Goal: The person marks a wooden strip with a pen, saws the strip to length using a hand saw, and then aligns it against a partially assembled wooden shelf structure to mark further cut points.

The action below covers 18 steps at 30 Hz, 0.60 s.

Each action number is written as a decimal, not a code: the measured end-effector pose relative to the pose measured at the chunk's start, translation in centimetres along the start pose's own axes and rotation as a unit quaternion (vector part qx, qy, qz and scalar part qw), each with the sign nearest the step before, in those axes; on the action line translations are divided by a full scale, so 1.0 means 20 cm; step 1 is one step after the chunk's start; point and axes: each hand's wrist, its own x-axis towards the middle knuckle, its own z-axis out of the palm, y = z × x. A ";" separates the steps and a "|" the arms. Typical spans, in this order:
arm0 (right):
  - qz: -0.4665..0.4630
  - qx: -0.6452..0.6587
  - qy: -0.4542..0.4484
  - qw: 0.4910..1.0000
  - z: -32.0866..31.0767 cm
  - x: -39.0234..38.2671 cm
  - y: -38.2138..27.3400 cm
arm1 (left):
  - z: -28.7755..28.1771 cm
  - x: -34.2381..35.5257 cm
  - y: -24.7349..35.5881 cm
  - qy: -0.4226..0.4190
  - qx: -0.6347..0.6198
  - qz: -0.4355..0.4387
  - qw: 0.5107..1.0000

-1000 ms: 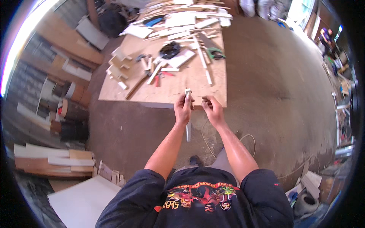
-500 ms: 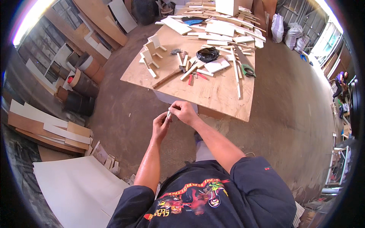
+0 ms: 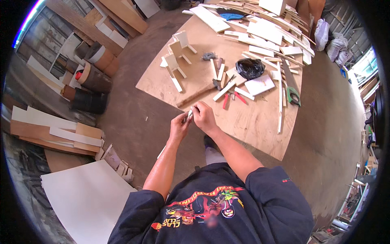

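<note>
Just beyond the fingers (image 3: pixel 191 115), the bare plywood surface (image 3: pixel 260 122) carries pale wood offcuts (image 3: pixel 260 85), a crumpled black plastic bag (image 3: pixel 249 68), red-handled pliers (image 3: pixel 230 99) and a green-handled handsaw (image 3: pixel 291 87).

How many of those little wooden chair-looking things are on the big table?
3, in a row near the table's far left edge: the nearest one, the middle one and the farthest one. More may hide among the wood scraps.

Wood strips (image 3: pixel 260 38), bag (image 3: pixel 250 68) & saw (image 3: pixel 291 90) are spread on surface (image 3: pixel 252 122); boards (image 3: pixel 53 130) are stacked on floor at left.
</note>
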 end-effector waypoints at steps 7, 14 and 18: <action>0.238 0.273 -0.052 0.931 0.09 0.45 0.31 | -0.04 0.48 -0.01 -0.020 0.075 -0.029 0.997; 0.193 0.116 -0.056 0.973 0.14 0.73 0.41 | -0.05 0.83 -0.05 0.038 0.155 0.025 0.987; 0.236 0.127 -0.021 0.963 0.18 0.87 0.54 | -0.02 1.04 -0.08 -0.006 0.172 0.014 0.985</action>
